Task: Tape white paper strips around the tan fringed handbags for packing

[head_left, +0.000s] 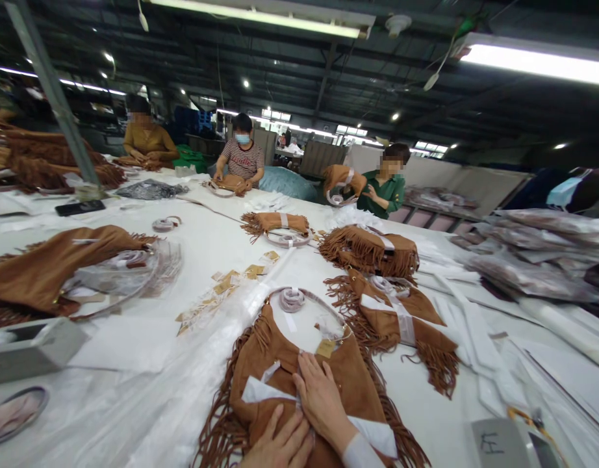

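Observation:
A brown fringed bag (348, 383) lies flat on the white table just in front of me, its wrapped handle curving away at the top. My left hand (282, 439) rests on its lower middle with fingers spread. Higher up, my right hand (321, 393) lies on the bag's centre, its fingers stretched toward the top edge. White paper (265, 390) and a clear strip cross the bag beside my hands. A tan tag (325, 348) sits near the top edge, and a coiled strap (292, 299) lies inside the handle's loop.
More fringed bags lie at the right (411, 312), farther back (280, 223) and at the left (70, 260). Loose tan tags (226, 283) are scattered near the middle. A grey tape dispenser (31, 348) stands at the left, wrapped packages (538, 253) at the right. Three people work across the table.

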`<action>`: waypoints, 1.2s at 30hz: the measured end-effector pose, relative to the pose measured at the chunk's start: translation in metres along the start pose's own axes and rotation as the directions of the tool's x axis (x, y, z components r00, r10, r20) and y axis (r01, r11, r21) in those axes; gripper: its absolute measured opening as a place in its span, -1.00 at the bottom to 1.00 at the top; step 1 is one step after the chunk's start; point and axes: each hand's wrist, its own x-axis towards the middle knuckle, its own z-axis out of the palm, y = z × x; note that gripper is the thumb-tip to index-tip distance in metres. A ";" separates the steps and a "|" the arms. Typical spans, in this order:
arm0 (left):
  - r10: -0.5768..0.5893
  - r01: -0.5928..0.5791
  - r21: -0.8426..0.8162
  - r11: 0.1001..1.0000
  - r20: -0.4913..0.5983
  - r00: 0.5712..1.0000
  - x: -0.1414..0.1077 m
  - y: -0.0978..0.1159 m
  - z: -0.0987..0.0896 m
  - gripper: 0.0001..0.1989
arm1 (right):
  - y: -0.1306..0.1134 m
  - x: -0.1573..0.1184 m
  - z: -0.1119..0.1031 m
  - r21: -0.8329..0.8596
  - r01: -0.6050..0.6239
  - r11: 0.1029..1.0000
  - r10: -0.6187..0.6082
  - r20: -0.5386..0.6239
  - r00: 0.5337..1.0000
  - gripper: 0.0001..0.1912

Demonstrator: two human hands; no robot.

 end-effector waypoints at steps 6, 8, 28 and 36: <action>0.011 -0.005 -0.060 0.998 0.101 0.995 0.003 -0.003 -0.010 -0.61 | 0.003 0.002 0.005 0.019 -0.011 1.000 0.011 -0.024 1.000 -0.49; 0.012 -0.005 -0.064 0.998 0.104 0.994 0.004 -0.003 -0.014 -0.61 | 0.003 0.002 0.004 0.018 -0.014 1.000 0.015 -0.023 1.000 -0.48; -0.008 0.028 -0.098 0.995 0.197 0.980 0.000 0.003 -0.025 -0.50 | 0.001 -0.006 -0.002 -0.019 0.018 1.000 -0.019 -0.095 0.995 -0.49; -0.028 0.046 -0.094 0.995 0.187 0.982 -0.008 0.009 -0.009 -0.47 | 0.002 -0.004 -0.006 0.039 0.004 0.999 -0.004 -0.011 1.000 -0.46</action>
